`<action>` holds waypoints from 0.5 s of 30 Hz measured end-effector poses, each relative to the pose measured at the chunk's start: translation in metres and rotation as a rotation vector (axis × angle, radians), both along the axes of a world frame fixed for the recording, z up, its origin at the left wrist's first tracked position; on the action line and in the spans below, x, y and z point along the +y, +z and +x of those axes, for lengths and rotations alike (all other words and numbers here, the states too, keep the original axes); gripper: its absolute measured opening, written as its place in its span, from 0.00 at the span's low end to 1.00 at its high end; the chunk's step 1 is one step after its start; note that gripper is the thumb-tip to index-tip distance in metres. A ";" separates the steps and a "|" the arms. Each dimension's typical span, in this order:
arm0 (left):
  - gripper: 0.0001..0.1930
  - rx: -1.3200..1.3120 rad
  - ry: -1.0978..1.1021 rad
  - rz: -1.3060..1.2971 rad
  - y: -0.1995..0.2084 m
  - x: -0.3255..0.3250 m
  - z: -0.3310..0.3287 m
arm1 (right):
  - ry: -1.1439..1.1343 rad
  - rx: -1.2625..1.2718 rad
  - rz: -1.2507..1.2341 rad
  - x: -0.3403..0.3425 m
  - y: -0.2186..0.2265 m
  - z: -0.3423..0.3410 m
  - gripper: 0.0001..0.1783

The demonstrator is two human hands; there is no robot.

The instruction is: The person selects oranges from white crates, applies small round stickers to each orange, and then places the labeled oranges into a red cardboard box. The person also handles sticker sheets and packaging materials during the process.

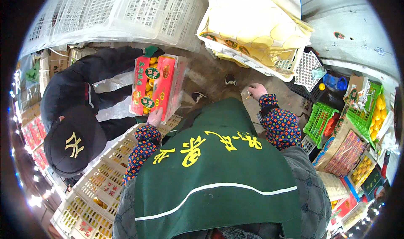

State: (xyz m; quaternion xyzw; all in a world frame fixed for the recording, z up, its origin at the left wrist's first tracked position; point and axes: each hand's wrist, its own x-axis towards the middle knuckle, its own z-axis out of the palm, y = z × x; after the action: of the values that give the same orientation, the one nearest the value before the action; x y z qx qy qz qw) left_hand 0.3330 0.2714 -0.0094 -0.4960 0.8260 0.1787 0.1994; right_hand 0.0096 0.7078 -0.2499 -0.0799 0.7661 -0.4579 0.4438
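A red fruit box [167,77] with its top partly open shows yellow fruit [150,87] in the middle gap. My left hand [155,116] grips the box's near edge, in a patterned sleeve. A co-worker in dark clothes and a black cap [75,146] holds the same box from the left, one green-gloved hand [151,51] at its far corner and the other by its near corner. Off to the right, my right hand [257,91] is held out over the floor, fingers loosely apart, with nothing visible in it.
White crates of fruit [110,163] line the near left. Stacked white crates [147,13] stand at the far left. A white crate piled with yellow paper sheets [256,28] is ahead. At right are a green crate [320,120], bananas [378,114] and a blue bottle [335,82].
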 end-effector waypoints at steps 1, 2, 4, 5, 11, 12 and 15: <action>0.32 0.017 0.001 0.029 -0.009 0.003 -0.005 | -0.019 -0.007 0.034 0.006 0.000 -0.008 0.22; 0.32 0.050 -0.001 0.047 -0.016 0.005 -0.006 | 0.003 0.000 0.087 0.010 0.000 -0.017 0.22; 0.32 0.042 0.050 0.030 -0.027 0.007 -0.007 | 0.019 0.112 0.026 0.016 0.000 -0.032 0.22; 0.32 0.085 0.016 0.054 -0.029 0.009 -0.007 | 0.003 0.119 0.079 0.016 0.001 -0.039 0.22; 0.33 -0.006 -0.079 -0.003 -0.016 0.029 -0.025 | 0.100 0.031 0.026 0.013 0.014 -0.069 0.23; 0.30 -0.195 -0.323 -0.030 -0.011 0.032 -0.030 | 0.125 0.073 0.026 0.012 0.016 -0.071 0.23; 0.30 -0.105 0.064 0.115 -0.013 0.044 -0.046 | 0.185 0.144 0.014 0.007 0.008 -0.075 0.23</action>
State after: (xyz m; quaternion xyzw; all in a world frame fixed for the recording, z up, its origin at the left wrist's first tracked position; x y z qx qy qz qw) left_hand 0.2869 0.3156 -0.0225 -0.5187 0.7864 0.2061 0.2648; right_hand -0.0652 0.7149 -0.2419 -0.1797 0.7885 -0.4030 0.4285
